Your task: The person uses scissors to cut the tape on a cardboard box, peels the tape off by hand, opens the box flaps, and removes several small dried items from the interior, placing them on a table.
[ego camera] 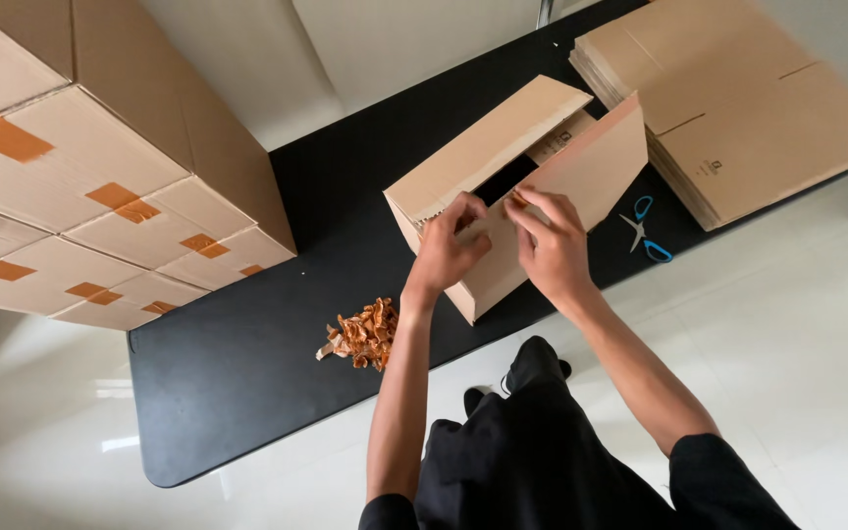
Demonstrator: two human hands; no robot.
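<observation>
Cardboard box (503,186), plain brown, flaps half open, both hands' (449,245) grips pinching its near flap (581,172).

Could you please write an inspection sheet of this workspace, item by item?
Surface: black table, long, with rounded corners.
Job's things: open box on the table, flaps partly up; a dark gap shows between them.
Clutter: pile of crumpled tape scraps near the table's edge; blue scissors beside the box; stack of flat cartons at the table's end.
Hands: left hand and right hand both on the near flap of the box, fingers pinching at its edge.
Cables: nothing seen.
Surroundings: stacked sealed boxes with orange tape patches; pale glossy floor; the person's dark clothes below.
</observation>
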